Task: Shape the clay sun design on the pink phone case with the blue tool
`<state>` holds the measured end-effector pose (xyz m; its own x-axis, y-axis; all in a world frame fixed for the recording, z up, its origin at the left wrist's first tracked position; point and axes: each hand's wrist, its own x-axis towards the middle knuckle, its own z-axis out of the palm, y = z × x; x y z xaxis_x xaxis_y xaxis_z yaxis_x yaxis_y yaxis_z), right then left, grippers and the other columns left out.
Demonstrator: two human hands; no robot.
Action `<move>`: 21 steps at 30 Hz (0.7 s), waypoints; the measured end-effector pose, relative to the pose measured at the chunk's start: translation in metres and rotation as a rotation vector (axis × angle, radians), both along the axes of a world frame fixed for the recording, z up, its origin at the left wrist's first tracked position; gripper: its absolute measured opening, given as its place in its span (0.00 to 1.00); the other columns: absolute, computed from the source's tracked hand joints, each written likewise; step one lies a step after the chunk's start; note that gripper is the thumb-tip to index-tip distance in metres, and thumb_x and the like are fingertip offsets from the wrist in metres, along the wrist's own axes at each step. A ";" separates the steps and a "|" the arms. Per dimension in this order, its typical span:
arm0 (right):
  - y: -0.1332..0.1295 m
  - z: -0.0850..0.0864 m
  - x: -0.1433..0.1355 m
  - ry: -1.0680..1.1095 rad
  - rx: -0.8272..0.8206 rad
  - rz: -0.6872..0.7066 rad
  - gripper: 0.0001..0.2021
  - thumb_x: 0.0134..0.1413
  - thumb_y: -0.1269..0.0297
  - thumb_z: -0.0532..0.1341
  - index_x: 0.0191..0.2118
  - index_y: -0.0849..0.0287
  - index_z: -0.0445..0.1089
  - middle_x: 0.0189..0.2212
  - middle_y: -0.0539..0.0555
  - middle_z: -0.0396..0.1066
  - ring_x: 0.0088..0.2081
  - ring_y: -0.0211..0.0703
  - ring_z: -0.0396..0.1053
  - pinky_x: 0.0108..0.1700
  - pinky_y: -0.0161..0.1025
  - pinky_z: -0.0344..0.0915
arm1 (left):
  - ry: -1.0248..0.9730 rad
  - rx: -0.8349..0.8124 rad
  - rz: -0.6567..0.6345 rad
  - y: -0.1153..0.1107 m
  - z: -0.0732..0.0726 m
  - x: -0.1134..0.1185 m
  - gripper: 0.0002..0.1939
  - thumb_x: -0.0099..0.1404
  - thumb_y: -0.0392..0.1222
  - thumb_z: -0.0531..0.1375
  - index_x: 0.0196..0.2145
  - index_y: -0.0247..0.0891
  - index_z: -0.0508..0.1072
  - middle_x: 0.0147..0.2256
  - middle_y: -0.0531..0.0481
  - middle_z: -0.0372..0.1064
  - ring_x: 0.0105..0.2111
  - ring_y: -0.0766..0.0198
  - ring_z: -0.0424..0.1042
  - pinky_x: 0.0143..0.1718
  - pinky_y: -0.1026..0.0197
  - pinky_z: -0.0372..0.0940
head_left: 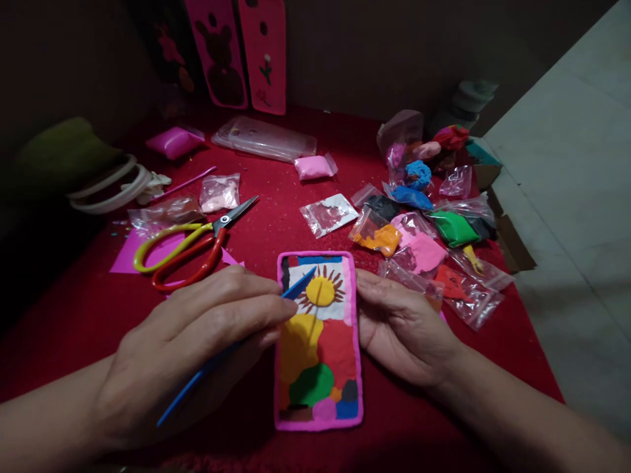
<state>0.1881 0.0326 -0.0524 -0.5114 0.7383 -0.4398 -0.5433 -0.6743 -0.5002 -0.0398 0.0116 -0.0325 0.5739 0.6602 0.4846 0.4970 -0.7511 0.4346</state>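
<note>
We pinch a slim blue tool [297,286] between the thumb and fingers of our left hand [197,335]. Its pointed blade angles up past our fingertips, over the white upper part of the clay-covered panel [340,348], just left of a yellow disc [320,291] ringed with brown rays. The tool's other end slants down below our left palm.

The panel lies between our hands, its long sides running away from us, with a raised pink rim around patches of yellow, red, green, blue and other colors. Our right hand [404,322] is at its upper right edge, fingers partly curled; we cannot tell whether they pinch the panel, as some fingertips are hidden.

Beyond our left hand lie scissors [225,222] with one yellow and one red handle, blades parted a little. A bag of pale pink clay [220,193] is beyond them, near a thin pink stick [185,183]. Past our right hand, small bags of colored clay [426,253] spread over the red cloth [266,223]. Clear phone cases [266,138] lie farther off, beyond both hands.
</note>
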 end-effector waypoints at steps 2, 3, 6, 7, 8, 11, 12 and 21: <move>-0.001 0.000 0.001 0.012 0.004 0.013 0.14 0.58 0.71 0.58 0.48 0.67 0.73 0.48 0.62 0.76 0.51 0.50 0.73 0.63 0.52 0.59 | -0.025 -0.017 -0.040 0.000 0.001 0.003 0.11 0.71 0.29 0.52 0.49 0.33 0.68 0.39 0.47 0.69 0.41 0.69 0.69 0.42 0.68 0.66; -0.001 -0.001 0.001 0.018 0.005 0.020 0.13 0.58 0.71 0.58 0.47 0.66 0.74 0.47 0.62 0.76 0.50 0.49 0.74 0.63 0.52 0.60 | -0.030 -0.025 -0.055 0.000 0.001 0.004 0.11 0.71 0.28 0.52 0.49 0.32 0.68 0.39 0.47 0.69 0.41 0.69 0.69 0.42 0.68 0.66; -0.002 -0.001 0.003 0.026 0.015 0.014 0.13 0.57 0.72 0.59 0.47 0.67 0.74 0.46 0.61 0.76 0.49 0.48 0.73 0.63 0.51 0.59 | -0.028 -0.048 -0.081 0.002 0.003 0.009 0.10 0.71 0.27 0.51 0.48 0.30 0.67 0.40 0.46 0.69 0.42 0.70 0.68 0.43 0.68 0.65; -0.002 -0.002 0.003 0.031 0.018 0.012 0.13 0.57 0.72 0.59 0.47 0.67 0.74 0.46 0.61 0.76 0.49 0.48 0.73 0.63 0.51 0.58 | -0.028 -0.051 -0.090 0.002 0.003 0.010 0.10 0.71 0.27 0.51 0.48 0.30 0.67 0.40 0.45 0.68 0.42 0.70 0.68 0.43 0.68 0.65; -0.002 -0.002 0.003 0.038 0.023 0.012 0.13 0.57 0.72 0.59 0.47 0.68 0.73 0.46 0.61 0.76 0.49 0.48 0.73 0.63 0.51 0.58 | -0.017 -0.033 -0.091 0.003 0.004 0.012 0.10 0.71 0.26 0.51 0.48 0.29 0.67 0.40 0.45 0.69 0.43 0.69 0.68 0.43 0.67 0.65; -0.002 -0.001 0.002 0.046 0.023 0.020 0.14 0.58 0.72 0.58 0.48 0.68 0.72 0.47 0.62 0.76 0.49 0.48 0.73 0.63 0.51 0.58 | -0.008 -0.010 -0.090 0.004 0.005 0.014 0.10 0.71 0.27 0.52 0.48 0.30 0.67 0.40 0.46 0.69 0.41 0.69 0.68 0.41 0.66 0.66; -0.002 0.000 0.002 0.042 0.019 0.019 0.14 0.57 0.72 0.58 0.48 0.68 0.72 0.47 0.62 0.76 0.48 0.48 0.73 0.63 0.51 0.58 | -0.007 -0.008 -0.088 0.005 0.006 0.014 0.10 0.70 0.27 0.53 0.47 0.30 0.67 0.40 0.46 0.70 0.40 0.69 0.68 0.41 0.66 0.66; -0.002 0.000 0.002 0.036 0.026 0.020 0.13 0.58 0.72 0.58 0.46 0.67 0.73 0.46 0.61 0.76 0.48 0.47 0.74 0.62 0.51 0.60 | 0.010 -0.039 -0.054 0.005 0.005 0.015 0.11 0.69 0.28 0.53 0.47 0.34 0.67 0.38 0.49 0.72 0.37 0.67 0.70 0.39 0.65 0.66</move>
<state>0.1902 0.0303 -0.0521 -0.5416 0.7387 -0.4013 -0.5478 -0.6722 -0.4981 -0.0252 0.0164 -0.0275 0.6138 0.6464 0.4533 0.4606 -0.7595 0.4594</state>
